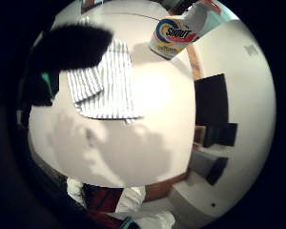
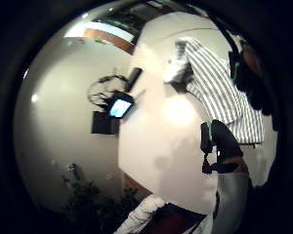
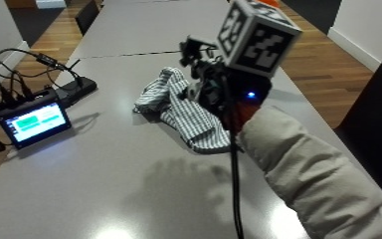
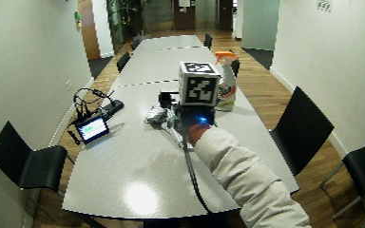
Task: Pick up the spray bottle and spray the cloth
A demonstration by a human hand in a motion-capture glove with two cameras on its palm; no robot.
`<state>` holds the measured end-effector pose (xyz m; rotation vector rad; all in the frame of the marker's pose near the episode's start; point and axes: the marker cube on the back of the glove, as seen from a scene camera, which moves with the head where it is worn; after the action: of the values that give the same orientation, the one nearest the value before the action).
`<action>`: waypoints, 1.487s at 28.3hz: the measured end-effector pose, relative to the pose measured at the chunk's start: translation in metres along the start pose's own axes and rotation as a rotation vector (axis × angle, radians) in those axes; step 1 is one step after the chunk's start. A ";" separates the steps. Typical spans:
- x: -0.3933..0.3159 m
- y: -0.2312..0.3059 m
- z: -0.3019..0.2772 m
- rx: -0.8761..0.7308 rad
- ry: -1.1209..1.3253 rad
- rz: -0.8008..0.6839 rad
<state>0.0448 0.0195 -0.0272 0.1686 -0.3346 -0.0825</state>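
Note:
In the wide outside view a white spray bottle [image 4: 225, 88] with an orange top stands upright on the long grey table [image 4: 138, 161], just past my gloved right hand [image 4: 192, 116]. The hand [image 3: 221, 94] hovers above a crumpled white-and-grey striped cloth [image 3: 184, 117] and holds nothing. Its shadow on the table shows spread fingers. From the little finger side palm view the bottle [image 1: 174, 33], with its "Shout" label, stands beside the cloth [image 1: 107, 81], and one black finger [image 1: 74, 45] crosses the cloth's edge. The cloth [image 2: 224, 92] also shows in the thumb side palm view.
A small lit screen [image 3: 35, 122] with cables and a black box stands at the table's left edge. Black chairs [image 4: 27, 161] [image 4: 302, 128] line both long sides. Bare tabletop [image 3: 111, 164] lies between the cloth and the near edge.

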 end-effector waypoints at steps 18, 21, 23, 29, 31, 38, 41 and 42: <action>0.241 -0.011 -0.004 0.438 -0.805 0.451; 0.275 0.003 -0.005 0.462 -0.727 0.538; 0.296 0.013 -0.008 0.491 -0.693 0.577; 0.310 0.013 -0.025 0.580 -0.673 0.588; 0.304 0.009 -0.033 0.610 -0.695 0.566; 0.310 0.015 -0.056 0.725 -0.722 0.540; 0.319 0.024 -0.052 0.741 -0.724 0.560; 0.322 0.027 -0.050 0.741 -0.720 0.568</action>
<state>0.3659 0.0188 0.0342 0.7768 -1.1143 0.5666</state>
